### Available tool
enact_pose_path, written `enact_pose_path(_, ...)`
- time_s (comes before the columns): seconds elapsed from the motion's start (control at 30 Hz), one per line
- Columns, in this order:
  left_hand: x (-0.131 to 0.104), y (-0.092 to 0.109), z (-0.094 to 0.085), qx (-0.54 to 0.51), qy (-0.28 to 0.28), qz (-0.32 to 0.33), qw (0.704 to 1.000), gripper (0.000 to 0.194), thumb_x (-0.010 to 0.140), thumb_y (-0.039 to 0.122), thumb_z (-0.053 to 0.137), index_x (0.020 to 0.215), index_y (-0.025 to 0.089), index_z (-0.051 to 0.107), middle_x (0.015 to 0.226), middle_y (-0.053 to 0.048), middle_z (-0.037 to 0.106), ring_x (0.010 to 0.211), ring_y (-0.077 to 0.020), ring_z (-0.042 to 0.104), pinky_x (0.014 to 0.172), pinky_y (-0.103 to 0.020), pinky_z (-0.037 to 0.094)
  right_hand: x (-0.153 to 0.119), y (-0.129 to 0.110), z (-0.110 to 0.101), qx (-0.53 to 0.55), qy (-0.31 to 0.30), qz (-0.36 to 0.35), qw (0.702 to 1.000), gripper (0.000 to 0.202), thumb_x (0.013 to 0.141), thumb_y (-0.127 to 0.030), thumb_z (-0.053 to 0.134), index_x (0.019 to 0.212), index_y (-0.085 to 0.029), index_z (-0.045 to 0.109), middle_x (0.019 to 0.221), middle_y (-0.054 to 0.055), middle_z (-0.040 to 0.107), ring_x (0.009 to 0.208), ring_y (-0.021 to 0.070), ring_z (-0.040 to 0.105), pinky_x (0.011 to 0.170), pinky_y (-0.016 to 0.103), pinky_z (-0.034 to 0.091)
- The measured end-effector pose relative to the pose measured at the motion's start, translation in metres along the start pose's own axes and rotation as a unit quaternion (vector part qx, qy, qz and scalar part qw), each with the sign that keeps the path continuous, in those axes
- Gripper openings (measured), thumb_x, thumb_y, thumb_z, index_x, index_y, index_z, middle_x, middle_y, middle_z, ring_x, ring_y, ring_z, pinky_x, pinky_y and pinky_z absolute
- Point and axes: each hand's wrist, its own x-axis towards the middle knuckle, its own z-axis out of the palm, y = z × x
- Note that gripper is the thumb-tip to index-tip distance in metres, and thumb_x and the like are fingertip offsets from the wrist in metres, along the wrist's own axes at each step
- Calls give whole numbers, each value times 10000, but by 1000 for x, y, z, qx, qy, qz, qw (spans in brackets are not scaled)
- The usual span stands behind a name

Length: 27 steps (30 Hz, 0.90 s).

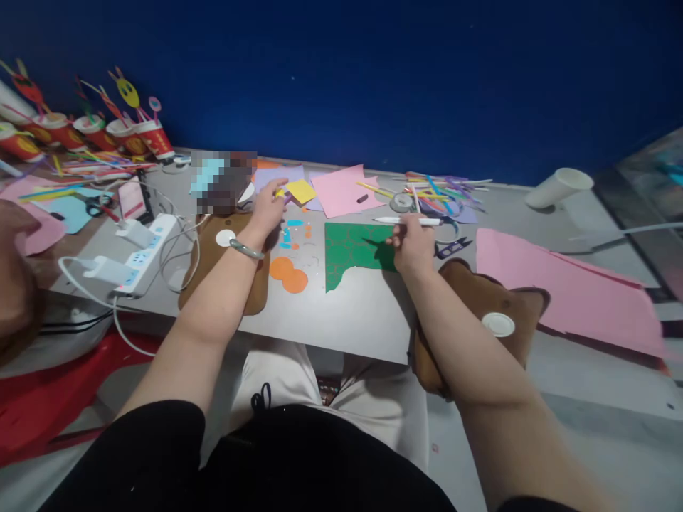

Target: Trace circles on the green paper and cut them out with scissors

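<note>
My left hand (268,211) is over the back left of the table, beside a yellow paper square (302,190). Its fingers are curled, with bits of purple and yellow at the fingertips; what they hold is too small to make out. My right hand (415,247) is closed on a white pen (392,220), which lies level across the fingers. Under that hand is a green paper sheet (349,245) marked with round outlines, its lower edge cut in a curve. Between my hands lie two joined orange paper circles (289,275) and small blue paper scraps (292,224).
Brown pads (250,284) lie under my forearms. Pink paper (337,190) and craft sticks (448,192) are at the back, scissors (453,247) at right. A power strip (152,249) with cables, decorated cups (154,139) and another person's arm (16,263) are left.
</note>
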Motion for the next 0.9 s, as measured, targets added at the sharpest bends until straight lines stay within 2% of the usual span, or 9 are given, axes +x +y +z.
enact_pose_path(0.07, -2, 2, 3, 24, 37, -38, 998, 525, 945, 29, 461, 1387, 201, 685, 1372, -150, 688, 1210, -259, 669, 1042, -427, 592, -2, 1, 0, -2, -3, -8, 1000, 289, 880, -226, 726, 737, -241, 475, 482, -108, 511, 333, 51, 358, 360, 154, 395)
enact_pose_path(0.17, -8, 4, 5, 107, 43, -19, 993, 422, 936, 25, 500, 1225, 198, 754, 1512, -171, 614, 1435, -318, 557, 1260, -530, 441, -3, 5, -1, -20, -15, -58, 998, 244, 869, -250, 749, 791, -243, 518, 524, -114, 561, 341, 51, 369, 374, 167, 413)
enact_pose_path(0.3, -24, 20, 10, 187, 42, 23, 981, 366, 943, 80, 548, 1223, 202, 749, 1652, -172, 525, 1569, -396, 432, 1294, -637, 324, -6, 12, -4, -52, -41, -113, 991, 183, 872, -320, 773, 883, -237, 610, 618, -101, 623, 369, 56, 413, 388, 191, 427)
enact_pose_path(0.43, -29, 54, 19, 227, 4, 98, 969, 406, 974, 135, 547, 1322, 180, 750, 1598, -203, 596, 1527, -399, 514, 1269, -606, 357, -6, 18, -6, -54, -46, -161, 984, 280, 894, -456, 803, 1012, -242, 666, 812, -56, 694, 433, 46, 477, 426, 201, 438)
enact_pose_path(0.53, -12, 86, 34, 239, -55, 128, 961, 419, 1006, 179, 537, 1370, 148, 743, 1455, -203, 701, 1399, -380, 622, 1222, -551, 420, 5, 23, -8, -25, -3, -198, 980, 291, 999, -524, 662, 1086, -250, 614, 825, -49, 673, 424, 40, 420, 485, 219, 466)
enact_pose_path(0.6, 8, 105, 49, 232, -101, 107, 962, 456, 1019, 173, 530, 1431, 121, 718, 1472, -202, 706, 1392, -353, 630, 1216, -485, 438, 17, 26, -11, -13, 34, -220, 975, 284, 1053, -527, 547, 1126, -253, 558, 788, -50, 641, 434, 55, 404, 523, 235, 480)
enact_pose_path(0.73, 47, 130, 86, 207, -139, 44, 967, 395, 1022, 212, 588, 1345, 48, 746, 1454, -258, 708, 1373, -375, 641, 1174, -455, 470, 32, 30, -18, -36, 73, -288, 954, 309, 1042, -504, 518, 1223, -257, 478, 903, 7, 639, 605, 118, 568, 649, 287, 545)
enact_pose_path(0.83, 62, 136, 111, 179, -128, 13, 975, 395, 1029, 254, 622, 1322, 12, 728, 1444, -311, 689, 1354, -401, 653, 1158, -466, 480, 25, 33, -19, -107, 18, -348, 931, 469, 970, -490, 624, 1329, -235, 461, 1097, 90, 650, 871, 186, 673, 825, 360, 603)
enact_pose_path(0.9, 65, 135, 122, 148, -116, -3, 982, 335, 1015, 215, 627, 1279, 35, 732, 1414, -309, 698, 1340, -397, 660, 1151, -472, 481, 14, 34, -18, -173, -54, -360, 915, 555, 933, -488, 677, 1373, -220, 471, 1194, 120, 665, 898, 195, 670, 872, 383, 614)
